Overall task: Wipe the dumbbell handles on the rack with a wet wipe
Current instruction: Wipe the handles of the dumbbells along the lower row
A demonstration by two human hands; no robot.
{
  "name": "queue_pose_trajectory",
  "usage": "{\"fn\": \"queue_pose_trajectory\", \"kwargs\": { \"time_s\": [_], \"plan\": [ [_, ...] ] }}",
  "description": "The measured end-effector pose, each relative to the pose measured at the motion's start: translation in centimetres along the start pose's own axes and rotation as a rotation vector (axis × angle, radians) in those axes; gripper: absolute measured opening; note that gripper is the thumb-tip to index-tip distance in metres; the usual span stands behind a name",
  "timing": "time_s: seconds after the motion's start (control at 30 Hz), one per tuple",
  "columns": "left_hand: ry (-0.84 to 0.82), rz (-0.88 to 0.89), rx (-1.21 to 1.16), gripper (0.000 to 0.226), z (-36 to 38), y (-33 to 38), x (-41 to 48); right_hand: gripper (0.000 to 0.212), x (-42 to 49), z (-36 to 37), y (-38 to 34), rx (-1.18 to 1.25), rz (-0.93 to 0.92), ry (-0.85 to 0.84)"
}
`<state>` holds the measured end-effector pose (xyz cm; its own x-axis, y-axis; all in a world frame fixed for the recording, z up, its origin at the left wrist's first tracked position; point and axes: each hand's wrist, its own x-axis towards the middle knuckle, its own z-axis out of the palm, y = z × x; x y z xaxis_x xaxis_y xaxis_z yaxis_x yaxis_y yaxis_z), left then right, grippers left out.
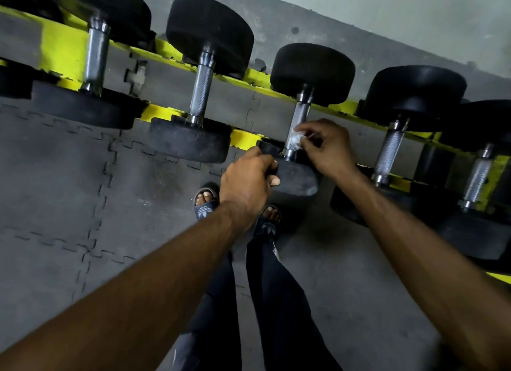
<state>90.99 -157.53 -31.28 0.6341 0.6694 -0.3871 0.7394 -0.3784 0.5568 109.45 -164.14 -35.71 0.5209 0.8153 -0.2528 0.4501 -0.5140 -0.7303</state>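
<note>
Several neighbouring dumbbells (200, 91) (yellow rack (63, 47))

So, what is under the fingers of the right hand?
A crumpled white wet wipe, pinched by the right hand against the dumbbell handle. The handle surface beneath the wipe is covered.

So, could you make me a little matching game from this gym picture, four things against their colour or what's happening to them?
1 wet wipe
2 left hand
3 rack rail
4 floor mat

A yellow
B grips the near end of the dumbbell
C grey jigsaw tiles
D pinched by the right hand against the handle

Pairs: 1-D, 2-B, 3-A, 4-C.
</note>
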Motion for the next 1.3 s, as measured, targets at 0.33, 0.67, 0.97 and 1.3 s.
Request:
{"fn": "queue_pose_trajectory", "kwargs": {
  "time_s": [0.33,0.67,0.97,1.3],
  "plan": [
    [0.059,0.081,0.017,0.012,0.8,-0.9,-0.2,0.015,3.6,-1.1,0.4,-0.45,-0.443,-0.346],
    [0.085,0.098,0.054,0.018,0.9,-0.8,-0.4,0.02,4.9,-1.4,-2.2,-0.732,-0.532,-0.405],
    [0.073,0.101,0.057,0.015,1.0,-0.9,-0.2,0.015,6.0,0.2,-5.7,-0.98,-0.492,-0.708],
    [0.073,0.191,-0.056,0.016,1.2,-1.9,0.2,0.013,1.9,-1.1,-0.3,-0.184,-0.028,-0.22]
  ]
}}
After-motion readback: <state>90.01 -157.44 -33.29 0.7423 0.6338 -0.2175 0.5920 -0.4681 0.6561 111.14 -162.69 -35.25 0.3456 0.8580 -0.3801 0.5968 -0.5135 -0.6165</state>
